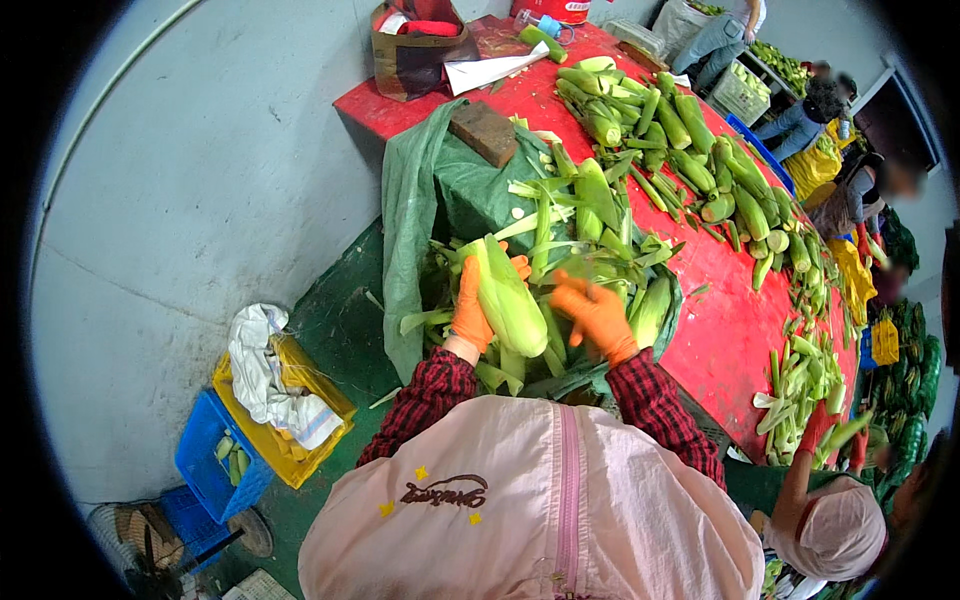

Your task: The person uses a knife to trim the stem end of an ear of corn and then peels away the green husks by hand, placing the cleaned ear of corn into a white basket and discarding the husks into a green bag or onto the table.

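Produce sorting floor, corn-heaped table (720,330), crates (215,455)

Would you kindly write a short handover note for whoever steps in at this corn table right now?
Left hand, orange glove: grip closed around a corn cob still in its pale green husk, held upright over the pile.
Right hand, orange glove: open, fingers spread, just beside the cob, holding nothing.
Things: loose husk leaves heaped on the green sheet; more cobs in husk spread along the red table; a brown block on the sheet.
Done: many leaves already stripped.
Left: the held cob keeps its husk; many cobs wait on the table.
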